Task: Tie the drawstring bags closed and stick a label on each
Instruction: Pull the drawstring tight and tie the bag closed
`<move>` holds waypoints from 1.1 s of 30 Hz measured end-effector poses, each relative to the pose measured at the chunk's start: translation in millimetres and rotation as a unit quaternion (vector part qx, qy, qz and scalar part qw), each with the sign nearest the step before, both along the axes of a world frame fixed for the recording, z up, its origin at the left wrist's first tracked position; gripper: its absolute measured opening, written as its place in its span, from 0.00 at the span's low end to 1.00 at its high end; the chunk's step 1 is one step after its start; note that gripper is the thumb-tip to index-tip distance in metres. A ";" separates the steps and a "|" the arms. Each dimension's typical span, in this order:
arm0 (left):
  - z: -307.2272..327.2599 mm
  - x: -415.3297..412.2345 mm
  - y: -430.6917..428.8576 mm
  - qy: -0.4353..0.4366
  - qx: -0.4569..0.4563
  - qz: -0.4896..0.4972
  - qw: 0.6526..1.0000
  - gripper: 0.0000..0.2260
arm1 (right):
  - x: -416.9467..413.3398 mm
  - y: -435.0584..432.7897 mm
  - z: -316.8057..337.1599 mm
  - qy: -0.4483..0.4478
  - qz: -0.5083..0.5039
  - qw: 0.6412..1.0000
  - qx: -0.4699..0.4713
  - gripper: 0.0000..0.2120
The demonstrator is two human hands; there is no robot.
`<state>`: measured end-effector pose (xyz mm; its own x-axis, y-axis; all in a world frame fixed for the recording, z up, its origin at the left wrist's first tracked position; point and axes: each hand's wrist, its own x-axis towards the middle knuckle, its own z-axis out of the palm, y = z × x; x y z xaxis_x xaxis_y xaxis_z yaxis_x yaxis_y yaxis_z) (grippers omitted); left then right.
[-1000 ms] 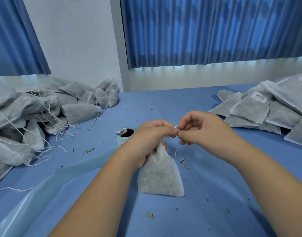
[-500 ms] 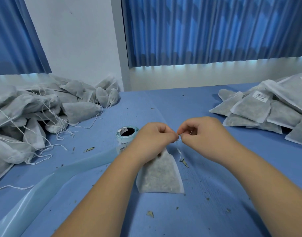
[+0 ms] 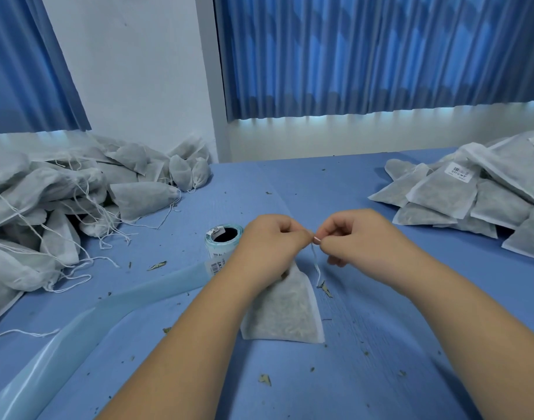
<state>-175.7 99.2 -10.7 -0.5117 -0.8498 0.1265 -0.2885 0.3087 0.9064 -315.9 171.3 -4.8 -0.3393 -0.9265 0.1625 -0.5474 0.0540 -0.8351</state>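
A small white drawstring bag (image 3: pixel 285 310) filled with dried herbs lies on the blue table (image 3: pixel 381 344) in front of me. My left hand (image 3: pixel 268 244) covers the bag's neck, its fingers curled and pinching the white drawstring (image 3: pixel 316 265). My right hand (image 3: pixel 359 237) pinches the same string just to the right, the two hands almost touching. A loose end of string hangs down between them. A roll of labels (image 3: pixel 222 237) stands just left of my left hand, its pale blue backing strip (image 3: pixel 114 310) trailing toward the lower left.
A heap of bags with loose strings (image 3: pixel 56 201) fills the left side of the table. A pile of flat bags (image 3: pixel 471 195), one showing a label, lies at the right. Herb crumbs dot the table. Blue curtains and a white wall stand behind.
Both hands have sunk a little toward the table with the string, and the bag now lies flatter. A loose end of string now hangs between them.
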 end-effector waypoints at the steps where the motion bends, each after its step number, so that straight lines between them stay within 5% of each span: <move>1: 1.1 1.0 -0.9 0.004 0.014 -0.004 1.000 0.07 | 1.0 0.2 0.7 -0.017 0.003 1.000 -0.004 0.05; 13: 5.4 7.4 -7.1 0.036 0.173 -0.042 0.983 0.08 | 1.9 0.0 1.4 -0.017 0.010 0.998 -0.056 0.06; 21: 10.5 7.2 -6.4 0.112 0.349 -0.122 0.923 0.10 | 5.6 -0.8 0.3 -0.011 0.029 0.996 -0.082 0.06; 33: 9.1 4.7 -6.6 0.142 0.332 -0.077 0.930 0.10 | 3.8 1.6 -0.5 0.110 -0.006 0.980 -0.166 0.07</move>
